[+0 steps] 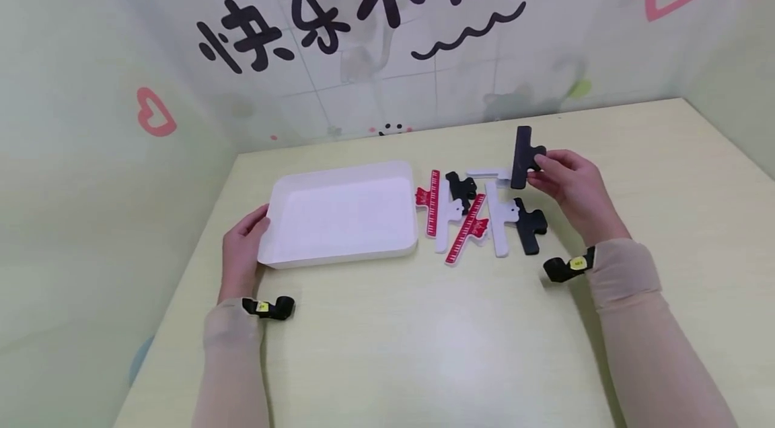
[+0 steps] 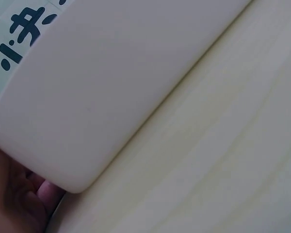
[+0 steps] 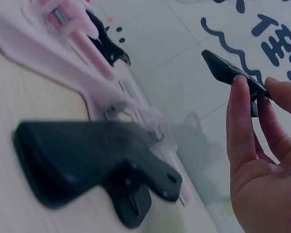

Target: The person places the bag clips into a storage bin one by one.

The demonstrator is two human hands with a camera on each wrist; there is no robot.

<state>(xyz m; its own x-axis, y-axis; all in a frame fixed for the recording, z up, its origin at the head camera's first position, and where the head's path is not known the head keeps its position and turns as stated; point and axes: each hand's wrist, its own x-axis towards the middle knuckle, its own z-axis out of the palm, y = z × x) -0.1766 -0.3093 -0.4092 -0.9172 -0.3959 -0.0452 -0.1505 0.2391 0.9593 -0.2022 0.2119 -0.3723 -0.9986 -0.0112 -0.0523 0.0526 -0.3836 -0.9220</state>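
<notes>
My right hand (image 1: 572,192) pinches a black clip (image 1: 521,157) by its handle, raised above the back of the pile; thumb and fingertips also show on it in the right wrist view. A white tray (image 1: 342,255) stands left of the clips, its inside bare. At its left end my left hand (image 1: 242,250) grips the wall, thumb by the rim; in the left wrist view curled fingers (image 2: 34,199) show beneath its corner. Beside the tray lie red-and-white clips (image 1: 466,229), white clips (image 1: 498,219) and two black clips (image 1: 530,226), some overlapping.
A pale wooden table (image 1: 393,340) carries everything. Behind it rises a printed white wall sheet (image 1: 375,91) with dark lettering, and side panels (image 1: 91,199) flank it. Each wrist wears a small black camera (image 1: 569,268).
</notes>
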